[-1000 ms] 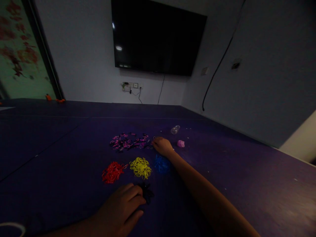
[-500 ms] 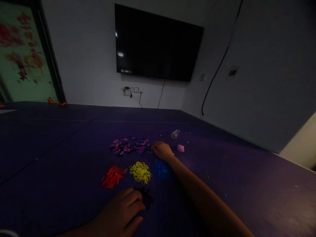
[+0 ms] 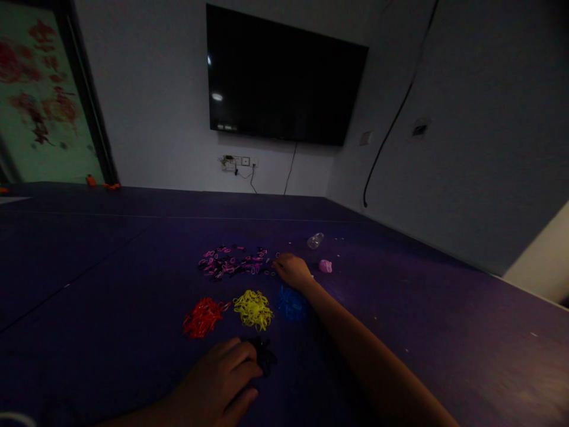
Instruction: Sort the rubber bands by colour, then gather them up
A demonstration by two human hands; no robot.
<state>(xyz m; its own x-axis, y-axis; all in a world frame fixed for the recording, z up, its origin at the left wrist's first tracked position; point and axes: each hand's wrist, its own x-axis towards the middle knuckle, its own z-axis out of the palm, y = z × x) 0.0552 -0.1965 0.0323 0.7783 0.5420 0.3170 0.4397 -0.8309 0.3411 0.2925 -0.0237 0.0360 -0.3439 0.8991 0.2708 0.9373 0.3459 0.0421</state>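
Note:
Small elastic bands lie in groups on a dark purple surface (image 3: 133, 255). The red pile (image 3: 203, 318) is at the left, the yellow pile (image 3: 253, 310) in the middle and the blue pile (image 3: 291, 303) under my right forearm's edge. My left hand (image 3: 229, 376), fingers curled and somewhat apart, rests against the black pile (image 3: 265, 356). Farther off are scattered pink and black bands (image 3: 229, 264). At their right end sits my right hand (image 3: 291, 270), palm down with its fingers bent; whatever its fingertips hold, if anything, is too small to make out.
Beyond my right hand are a pink object (image 3: 325, 266) and a clear plastic piece (image 3: 315, 241). Small white specks dot the surface at the right. A large dark screen (image 3: 284, 77) hangs on the wall, with sockets and cables below. Orange items (image 3: 91, 180) lie by the door.

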